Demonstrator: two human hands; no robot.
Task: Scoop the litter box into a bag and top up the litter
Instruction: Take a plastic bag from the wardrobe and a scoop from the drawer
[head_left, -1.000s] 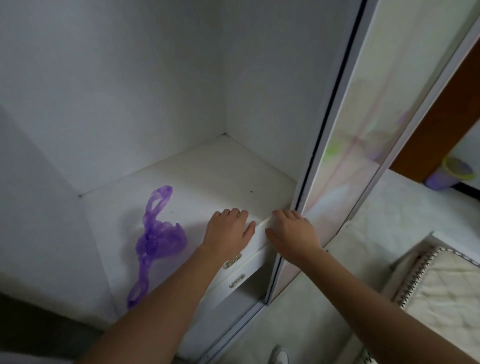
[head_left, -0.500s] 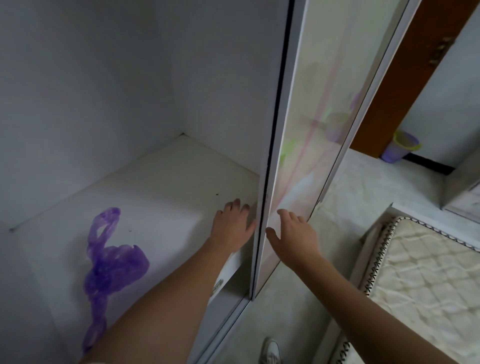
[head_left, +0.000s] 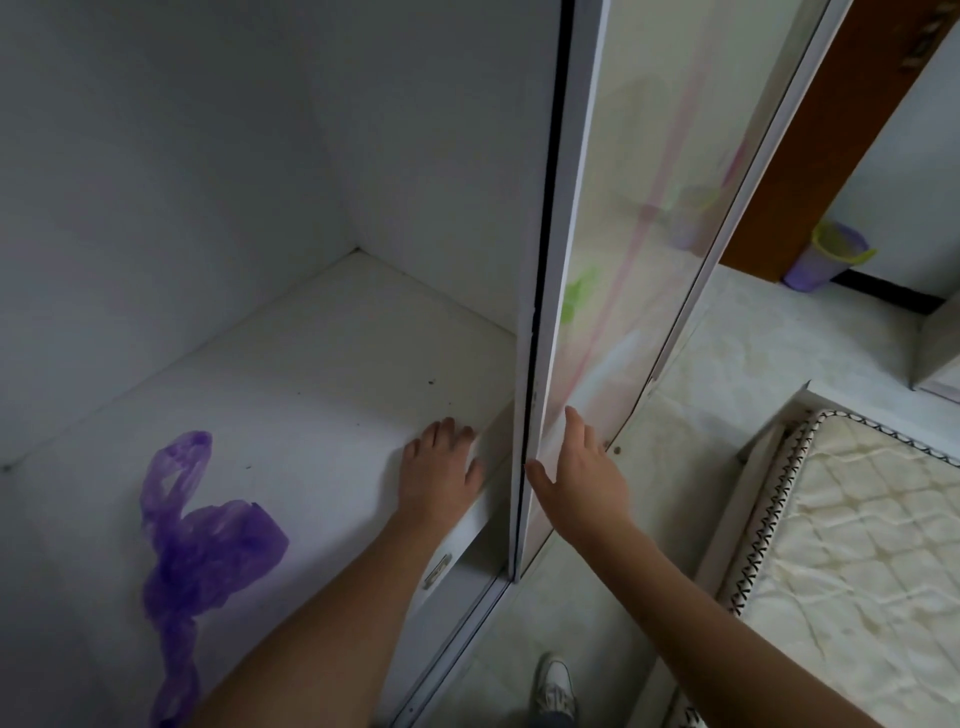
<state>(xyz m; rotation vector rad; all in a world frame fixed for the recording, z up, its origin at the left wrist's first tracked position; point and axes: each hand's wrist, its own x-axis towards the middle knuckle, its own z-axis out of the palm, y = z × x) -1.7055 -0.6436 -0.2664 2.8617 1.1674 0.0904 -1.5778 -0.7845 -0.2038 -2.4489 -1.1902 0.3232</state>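
A crumpled purple plastic bag (head_left: 200, 545) lies on the white shelf (head_left: 322, 374) inside an open wardrobe, at the lower left. My left hand (head_left: 441, 475) rests flat on the shelf's front edge, fingers straight, well to the right of the bag. My right hand (head_left: 576, 467) presses its straight fingers and palm against the glossy sliding door (head_left: 634, 218), at the door's left edge. Neither hand holds anything. No litter box, scoop or litter is in view.
Below the shelf edge is a white drawer front with a metal handle (head_left: 437, 569). A quilted mattress (head_left: 852, 561) lies on the floor at the right. A purple bin with a yellow liner (head_left: 826, 254) stands by a brown door frame. My shoe (head_left: 555, 683) is on the pale floor.
The sliding door's edge has moved left, covering more of the wardrobe opening, with my right hand flat on it. My left hand stays on the shelf edge. The view has swung right.
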